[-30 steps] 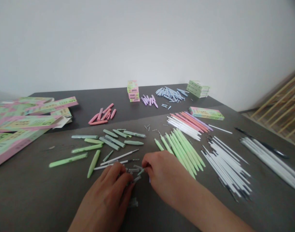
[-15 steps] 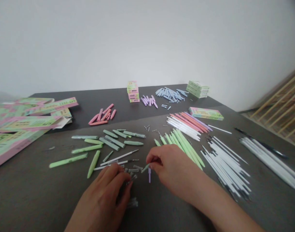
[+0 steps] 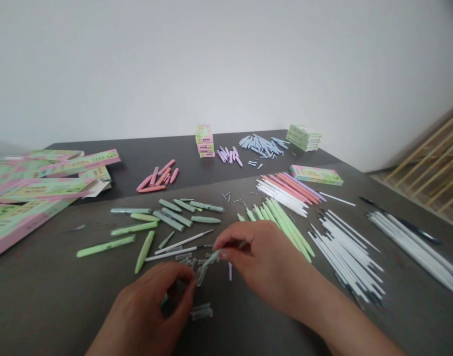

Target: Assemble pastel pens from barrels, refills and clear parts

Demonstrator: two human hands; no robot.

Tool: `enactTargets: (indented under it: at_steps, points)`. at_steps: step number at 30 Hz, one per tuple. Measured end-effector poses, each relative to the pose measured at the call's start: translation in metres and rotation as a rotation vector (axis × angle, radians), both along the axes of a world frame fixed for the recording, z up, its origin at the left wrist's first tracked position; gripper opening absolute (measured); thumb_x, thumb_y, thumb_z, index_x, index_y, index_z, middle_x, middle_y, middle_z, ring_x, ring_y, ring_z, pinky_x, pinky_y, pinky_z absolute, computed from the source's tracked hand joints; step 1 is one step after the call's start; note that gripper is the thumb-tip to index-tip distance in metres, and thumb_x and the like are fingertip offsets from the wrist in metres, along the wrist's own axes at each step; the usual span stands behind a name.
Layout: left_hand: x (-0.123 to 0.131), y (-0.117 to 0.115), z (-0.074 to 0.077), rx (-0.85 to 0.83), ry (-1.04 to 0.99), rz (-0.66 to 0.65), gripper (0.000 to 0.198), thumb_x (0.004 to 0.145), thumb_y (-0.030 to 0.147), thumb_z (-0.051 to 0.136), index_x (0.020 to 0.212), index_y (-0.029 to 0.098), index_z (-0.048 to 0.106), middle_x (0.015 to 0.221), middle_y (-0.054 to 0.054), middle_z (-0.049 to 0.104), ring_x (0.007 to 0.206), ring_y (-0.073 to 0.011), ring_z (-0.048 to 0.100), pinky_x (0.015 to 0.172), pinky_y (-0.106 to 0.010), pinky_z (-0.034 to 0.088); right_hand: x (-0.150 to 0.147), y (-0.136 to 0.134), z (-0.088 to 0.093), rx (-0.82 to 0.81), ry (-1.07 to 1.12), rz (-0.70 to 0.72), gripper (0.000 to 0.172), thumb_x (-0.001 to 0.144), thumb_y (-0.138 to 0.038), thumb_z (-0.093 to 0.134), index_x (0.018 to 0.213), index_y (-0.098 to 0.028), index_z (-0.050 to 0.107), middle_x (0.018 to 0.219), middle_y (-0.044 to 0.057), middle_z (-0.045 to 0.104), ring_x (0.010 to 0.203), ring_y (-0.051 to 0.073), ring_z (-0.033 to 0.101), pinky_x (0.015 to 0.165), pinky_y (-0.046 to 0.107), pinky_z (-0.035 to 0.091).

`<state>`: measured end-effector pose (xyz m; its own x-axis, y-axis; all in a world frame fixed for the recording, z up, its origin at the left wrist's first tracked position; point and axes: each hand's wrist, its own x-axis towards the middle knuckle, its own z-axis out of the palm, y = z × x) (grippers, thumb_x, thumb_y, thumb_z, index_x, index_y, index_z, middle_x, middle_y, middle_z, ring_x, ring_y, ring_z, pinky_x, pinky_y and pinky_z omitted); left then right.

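My right hand point(image 3: 254, 247) pinches a small pale green pen clip point(image 3: 212, 258) between thumb and forefinger, its tip pointing down to the left. My left hand point(image 3: 155, 296) is closed in a pinch at the end of a short clear plastic tube point(image 3: 201, 277), right below the clip. Whether clip and tube touch, I cannot tell. More clear tubes point(image 3: 184, 256) lie scattered behind the fingertips, and a few others point(image 3: 201, 312) lie nearer to me. A thin purple piece point(image 3: 230, 272) is partly hidden under my right hand.
Grey-green pen barrels point(image 3: 172, 219) and light green ones point(image 3: 144, 252) lie left of centre. Right of my hand are green pens point(image 3: 285, 225) and white refills point(image 3: 345, 252). Printed boxes point(image 3: 44, 190) are heaped at left. Pink barrels point(image 3: 152, 188) and blue parts point(image 3: 263, 145) lie farther back.
My right hand has moved left with the green clip, toward my left hand. My left hand has drawn slightly left and lifted a clear tube from the scattered ones.
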<state>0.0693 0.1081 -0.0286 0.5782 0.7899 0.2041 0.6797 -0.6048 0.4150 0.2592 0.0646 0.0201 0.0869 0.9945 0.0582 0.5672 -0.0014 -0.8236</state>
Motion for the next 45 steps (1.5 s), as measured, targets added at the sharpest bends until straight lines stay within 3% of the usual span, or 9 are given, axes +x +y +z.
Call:
enactTargets:
  at_steps: [9,16,23,32,34,39,45]
  points:
    - [0.003,-0.002,0.007,-0.099,-0.010,0.033,0.011,0.074,0.036,0.057,0.074,0.026,0.062,0.052,0.007,0.060,0.043,-0.0094,0.055,0.042,-0.016,0.040,-0.006,-0.002,-0.002,0.066,-0.026,0.034,0.017,0.076,-0.009,0.057,0.079,-0.019,0.069,0.072,-0.002,0.068,0.068,0.010,0.060,0.062,0.020,0.041]
    - [0.003,-0.004,0.014,-0.155,-0.078,0.056,0.015,0.073,0.038,0.056,0.068,0.025,0.062,0.046,0.007,0.056,0.039,-0.0098,0.050,0.041,-0.017,0.040,-0.011,0.000,-0.006,0.100,-0.045,0.134,0.020,0.077,-0.006,0.054,0.080,-0.018,0.070,0.081,0.001,0.069,0.077,0.012,0.061,0.070,0.021,0.042]
    - [0.004,-0.011,0.021,-0.168,-0.149,0.124,0.018,0.074,0.039,0.053,0.069,0.025,0.063,0.050,0.006,0.057,0.044,-0.0104,0.053,0.046,-0.019,0.041,-0.009,0.004,-0.009,-0.010,0.039,0.105,0.016,0.078,-0.011,0.055,0.079,-0.018,0.070,0.074,-0.001,0.068,0.069,0.011,0.060,0.062,0.020,0.041]
    - [0.002,-0.010,0.020,-0.231,-0.071,0.089,0.016,0.075,0.039,0.053,0.071,0.026,0.063,0.051,0.007,0.057,0.045,-0.0105,0.052,0.045,-0.019,0.038,-0.005,0.004,-0.004,-0.030,-0.003,0.138,0.015,0.079,-0.014,0.055,0.073,-0.018,0.068,0.064,-0.003,0.063,0.060,0.008,0.054,0.054,0.018,0.034]
    - [0.000,-0.006,0.018,-0.257,-0.015,0.056,0.016,0.074,0.038,0.053,0.070,0.026,0.063,0.051,0.006,0.057,0.045,-0.0109,0.052,0.044,-0.020,0.037,0.001,0.005,-0.001,-0.036,-0.049,0.096,0.015,0.079,-0.015,0.055,0.071,-0.018,0.067,0.062,-0.004,0.062,0.058,0.008,0.053,0.052,0.018,0.033]
    - [0.000,0.003,0.017,-0.366,0.171,0.023,0.015,0.076,0.030,0.049,0.069,0.024,0.061,0.066,0.003,0.064,0.059,-0.0141,0.059,0.055,-0.023,0.041,0.017,0.010,0.001,0.002,-0.290,-0.163,0.014,0.078,-0.014,0.056,0.075,-0.020,0.068,0.071,-0.001,0.068,0.065,0.012,0.058,0.059,0.023,0.037]
    - [0.002,0.001,0.017,-0.442,0.264,-0.033,0.018,0.081,0.027,0.044,0.074,0.024,0.060,0.074,0.002,0.065,0.067,-0.0149,0.060,0.061,-0.024,0.042,0.020,0.012,-0.005,-0.015,-0.494,-0.146,0.016,0.079,-0.012,0.053,0.075,-0.020,0.067,0.077,0.002,0.069,0.074,0.016,0.061,0.064,0.026,0.038]
